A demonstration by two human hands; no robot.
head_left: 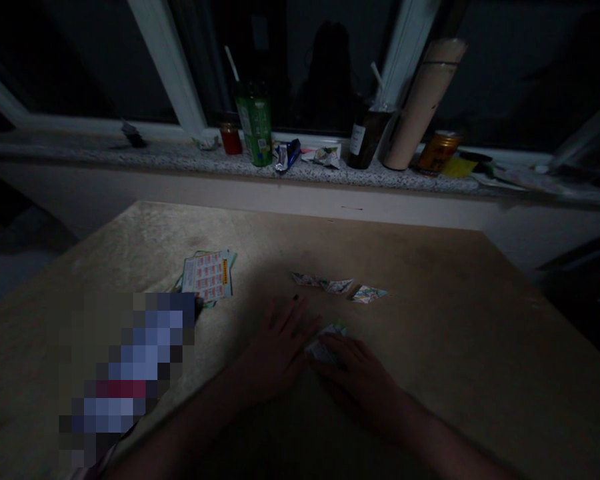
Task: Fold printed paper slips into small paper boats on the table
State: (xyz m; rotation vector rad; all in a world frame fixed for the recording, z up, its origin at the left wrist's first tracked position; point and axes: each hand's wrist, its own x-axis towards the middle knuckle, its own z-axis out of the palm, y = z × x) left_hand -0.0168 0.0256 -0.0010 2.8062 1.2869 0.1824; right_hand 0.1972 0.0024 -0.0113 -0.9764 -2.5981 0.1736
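Note:
A small printed piece of paper (323, 351) lies on the table, partly covered by my right hand (355, 373). The fingers of that hand are close together and hold the paper down; its underside is hidden. To the left, my left hand (280, 340) rests with fingers spread, the thumb side near the paper's left edge and nothing visible in its grasp. Just beyond my hands sit a few folded paper pieces shaped like little boats: a folded paper strip (307, 279), a paper boat (340, 287) and another folded paper piece (369, 294). The light is dim.
A stack of printed sheets (206, 275) lies on the wooden table (430, 280) at left, beside a pixelated blurred area. Along the windowsill (180, 157) stand a green cup (256, 127), a red jar (231, 139), a dark cup (366, 140), a tall flask (425, 107) and a can (437, 153).

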